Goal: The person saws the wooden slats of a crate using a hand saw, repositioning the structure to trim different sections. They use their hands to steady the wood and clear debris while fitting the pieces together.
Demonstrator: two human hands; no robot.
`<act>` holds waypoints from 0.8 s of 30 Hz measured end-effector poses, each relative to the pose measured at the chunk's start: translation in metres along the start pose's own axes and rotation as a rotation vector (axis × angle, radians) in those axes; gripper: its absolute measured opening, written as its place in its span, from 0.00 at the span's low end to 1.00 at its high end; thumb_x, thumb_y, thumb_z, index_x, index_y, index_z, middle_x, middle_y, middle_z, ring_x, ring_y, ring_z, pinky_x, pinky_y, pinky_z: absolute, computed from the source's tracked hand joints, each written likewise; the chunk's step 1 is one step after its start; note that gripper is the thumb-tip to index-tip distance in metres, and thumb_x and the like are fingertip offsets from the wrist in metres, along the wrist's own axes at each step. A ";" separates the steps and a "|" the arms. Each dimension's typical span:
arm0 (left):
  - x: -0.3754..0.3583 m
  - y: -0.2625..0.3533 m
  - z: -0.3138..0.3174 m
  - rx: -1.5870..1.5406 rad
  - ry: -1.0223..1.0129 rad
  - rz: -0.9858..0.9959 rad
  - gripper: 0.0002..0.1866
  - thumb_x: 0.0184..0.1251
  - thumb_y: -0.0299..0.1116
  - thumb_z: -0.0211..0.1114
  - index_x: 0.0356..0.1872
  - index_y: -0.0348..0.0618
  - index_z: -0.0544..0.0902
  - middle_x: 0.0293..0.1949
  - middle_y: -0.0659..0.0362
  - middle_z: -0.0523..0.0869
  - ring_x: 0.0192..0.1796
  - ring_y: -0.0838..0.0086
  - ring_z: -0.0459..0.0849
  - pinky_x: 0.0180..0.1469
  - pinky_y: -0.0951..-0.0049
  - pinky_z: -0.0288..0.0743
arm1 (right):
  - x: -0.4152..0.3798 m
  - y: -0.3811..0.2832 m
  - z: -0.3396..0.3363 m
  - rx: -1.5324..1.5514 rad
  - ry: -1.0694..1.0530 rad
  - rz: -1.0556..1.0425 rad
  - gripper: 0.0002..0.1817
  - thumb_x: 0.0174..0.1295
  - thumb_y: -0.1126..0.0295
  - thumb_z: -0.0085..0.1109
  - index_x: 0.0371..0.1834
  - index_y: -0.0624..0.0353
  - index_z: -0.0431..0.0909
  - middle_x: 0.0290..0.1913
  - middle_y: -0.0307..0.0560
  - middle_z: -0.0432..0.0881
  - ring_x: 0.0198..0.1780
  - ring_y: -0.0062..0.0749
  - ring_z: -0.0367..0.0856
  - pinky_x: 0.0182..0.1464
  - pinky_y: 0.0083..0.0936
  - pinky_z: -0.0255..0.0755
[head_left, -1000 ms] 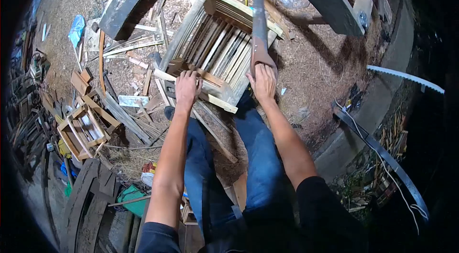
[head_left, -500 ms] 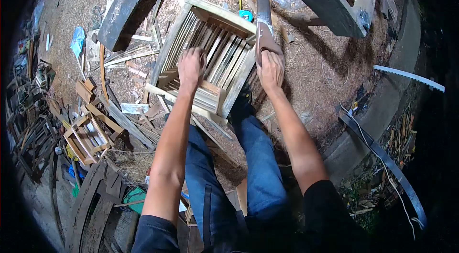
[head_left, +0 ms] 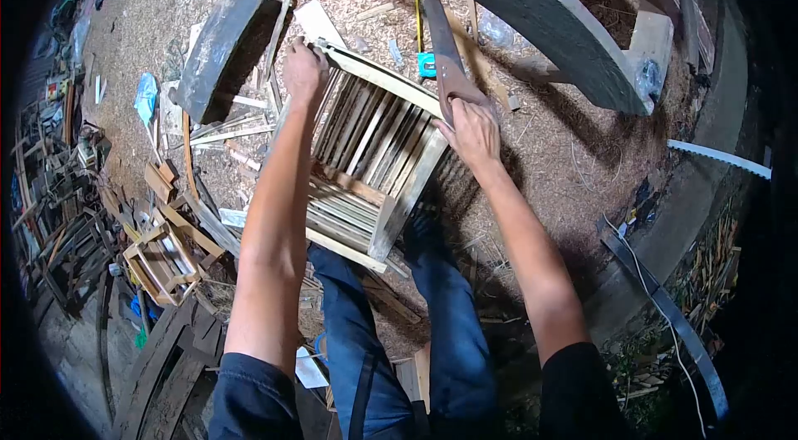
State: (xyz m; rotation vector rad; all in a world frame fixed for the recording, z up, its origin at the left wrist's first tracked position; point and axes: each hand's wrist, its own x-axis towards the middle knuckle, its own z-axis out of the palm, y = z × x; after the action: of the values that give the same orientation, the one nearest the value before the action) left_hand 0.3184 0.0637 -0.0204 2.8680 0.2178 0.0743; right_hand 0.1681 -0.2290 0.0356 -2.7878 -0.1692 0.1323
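Observation:
A slatted wooden crate (head_left: 382,78) stands tilted in front of my legs, its open side showing rows of slats. At its upper left corner my left hand (head_left: 304,74) is closed on the frame. My right hand (head_left: 474,134) is wrapped round the handle of a handsaw (head_left: 440,41), and its thumb lies against the crate's right edge. The saw blade points up and away, beside the crate's upper right corner. A teal tape measure (head_left: 427,65) lies just left of the blade, with its yellow tape running away from me.
A dark wood block (head_left: 218,49) lies at the upper left. A large curved beam (head_left: 532,12) spans the upper right. Low on the left is a small wooden frame (head_left: 162,261) among scrap. A toothed blade (head_left: 719,157) and a metal strip (head_left: 665,307) lie right.
My left hand has moved from over the crate's inside to its upper left corner. The crate has tilted and turned. My right hand, still on the saw, has shifted slightly down to the crate's edge.

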 end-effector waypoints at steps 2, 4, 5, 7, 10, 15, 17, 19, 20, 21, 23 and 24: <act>0.008 -0.009 0.010 0.037 -0.151 -0.006 0.24 0.65 0.42 0.57 0.53 0.29 0.75 0.46 0.36 0.82 0.48 0.45 0.82 0.53 0.52 0.75 | 0.001 0.003 0.007 0.008 -0.037 0.012 0.21 0.53 0.57 0.70 0.35 0.60 0.72 0.29 0.54 0.81 0.34 0.49 0.82 0.39 0.40 0.75; 0.010 -0.004 0.009 -0.004 -0.213 -0.131 0.24 0.66 0.44 0.56 0.50 0.29 0.77 0.44 0.36 0.83 0.48 0.45 0.83 0.53 0.51 0.75 | 0.007 0.001 0.004 0.053 -0.049 0.057 0.21 0.53 0.57 0.71 0.35 0.61 0.72 0.30 0.57 0.82 0.34 0.51 0.82 0.38 0.41 0.76; 0.012 -0.005 0.011 -0.088 -0.219 -0.182 0.25 0.66 0.48 0.56 0.49 0.32 0.80 0.44 0.37 0.84 0.50 0.47 0.83 0.52 0.53 0.75 | 0.009 0.000 0.004 0.050 -0.047 0.053 0.21 0.53 0.57 0.71 0.35 0.61 0.72 0.30 0.57 0.82 0.34 0.51 0.82 0.38 0.41 0.76; 0.016 -0.005 0.015 -0.188 -0.226 -0.237 0.25 0.65 0.49 0.58 0.50 0.35 0.81 0.43 0.38 0.85 0.50 0.48 0.83 0.52 0.55 0.75 | 0.011 -0.003 0.004 0.046 -0.128 0.098 0.21 0.53 0.58 0.70 0.35 0.62 0.72 0.31 0.58 0.82 0.35 0.53 0.83 0.38 0.42 0.76; 0.016 -0.017 0.024 -0.403 -0.181 -0.310 0.25 0.61 0.48 0.65 0.52 0.40 0.82 0.42 0.43 0.87 0.46 0.55 0.86 0.51 0.61 0.76 | 0.010 -0.005 0.008 0.045 -0.073 0.070 0.20 0.54 0.59 0.70 0.35 0.62 0.72 0.32 0.58 0.82 0.35 0.54 0.83 0.38 0.42 0.77; 0.026 -0.045 0.056 -0.802 -0.243 -0.454 0.20 0.61 0.42 0.68 0.50 0.40 0.84 0.39 0.48 0.88 0.42 0.66 0.86 0.48 0.71 0.76 | 0.012 -0.008 0.009 0.002 -0.140 0.121 0.19 0.54 0.60 0.69 0.37 0.62 0.73 0.35 0.57 0.83 0.37 0.54 0.83 0.39 0.42 0.77; 0.024 -0.041 0.049 -0.796 -0.218 -0.496 0.20 0.61 0.44 0.67 0.46 0.39 0.86 0.38 0.49 0.89 0.40 0.66 0.87 0.47 0.70 0.77 | 0.012 -0.009 0.012 0.003 -0.119 0.112 0.19 0.54 0.60 0.69 0.38 0.62 0.73 0.35 0.58 0.83 0.37 0.54 0.83 0.39 0.42 0.77; 0.020 -0.034 0.029 -0.652 -0.203 -0.501 0.22 0.60 0.49 0.67 0.44 0.40 0.87 0.36 0.48 0.89 0.39 0.62 0.87 0.47 0.68 0.77 | 0.012 -0.011 0.009 -0.001 -0.117 0.118 0.19 0.53 0.63 0.70 0.40 0.62 0.73 0.35 0.58 0.83 0.37 0.54 0.83 0.40 0.42 0.77; 0.018 -0.028 0.020 -0.623 -0.194 -0.502 0.23 0.59 0.51 0.67 0.43 0.41 0.88 0.36 0.47 0.89 0.39 0.61 0.87 0.47 0.67 0.77 | 0.012 -0.010 0.010 -0.003 -0.117 0.116 0.19 0.53 0.63 0.70 0.40 0.62 0.73 0.35 0.58 0.83 0.37 0.54 0.83 0.40 0.42 0.77; 0.016 -0.027 0.019 -0.622 -0.195 -0.505 0.23 0.59 0.51 0.67 0.43 0.41 0.88 0.36 0.47 0.89 0.39 0.61 0.87 0.47 0.67 0.77 | 0.012 -0.010 0.011 -0.007 -0.124 0.125 0.19 0.52 0.64 0.71 0.40 0.62 0.73 0.35 0.58 0.83 0.37 0.53 0.83 0.40 0.42 0.77; 0.013 -0.026 0.014 -0.580 -0.205 -0.493 0.21 0.58 0.51 0.67 0.41 0.43 0.89 0.35 0.47 0.89 0.39 0.60 0.88 0.47 0.67 0.77 | 0.007 -0.012 0.011 -0.020 -0.162 0.153 0.19 0.51 0.67 0.72 0.41 0.62 0.73 0.36 0.57 0.83 0.37 0.53 0.83 0.40 0.42 0.78; 0.010 -0.022 0.007 -0.532 -0.188 -0.507 0.21 0.57 0.51 0.68 0.40 0.44 0.89 0.34 0.47 0.89 0.39 0.59 0.88 0.47 0.66 0.77 | 0.004 -0.013 0.009 -0.018 -0.160 0.153 0.19 0.51 0.67 0.72 0.41 0.62 0.73 0.36 0.57 0.83 0.37 0.53 0.83 0.40 0.42 0.78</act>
State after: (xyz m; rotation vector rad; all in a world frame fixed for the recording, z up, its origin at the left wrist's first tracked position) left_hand 0.3255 0.0847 -0.0332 2.2026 0.7501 -0.2038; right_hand 0.1696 -0.2133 0.0313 -2.8053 0.0040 0.3929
